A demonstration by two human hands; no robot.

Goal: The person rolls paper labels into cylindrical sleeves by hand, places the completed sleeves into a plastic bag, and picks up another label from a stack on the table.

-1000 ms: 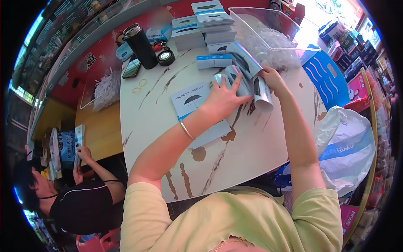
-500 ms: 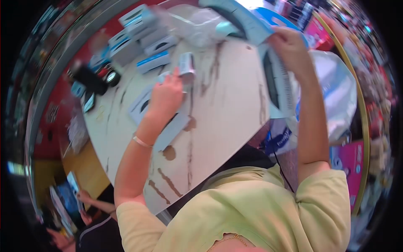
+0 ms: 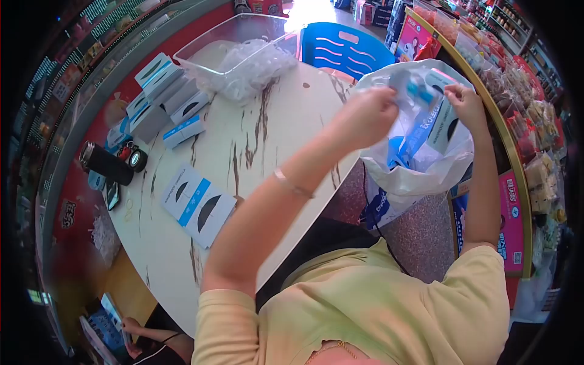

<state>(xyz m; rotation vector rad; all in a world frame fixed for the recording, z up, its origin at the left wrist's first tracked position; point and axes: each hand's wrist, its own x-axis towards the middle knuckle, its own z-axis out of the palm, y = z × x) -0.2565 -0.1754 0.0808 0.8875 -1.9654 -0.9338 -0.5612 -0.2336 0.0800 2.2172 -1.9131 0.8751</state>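
My left hand, partly smeared by motion, is closed above the opening of a white plastic bag. A small blurred grey-blue item shows at its fingers; its kind is unclear. On the far side of the opening, my right hand pinches the upper edge of a flat umbrella box, white with a blue band and black umbrella pictures. This box stands tilted inside the bag. Other flat umbrella boxes lie on the marbled table, left of my left forearm.
Folded boxes are stacked at the table's far left, near a black bottle and a phone. Behind stands a clear bin with plastic sleeves. A blue chair and snack shelves flank the bag. Another person's hand shows lower left.
My left hand has moved from the table to the bag, and the small box beside it has left the tabletop. My right hand has brought the flat umbrella box over into the bag.
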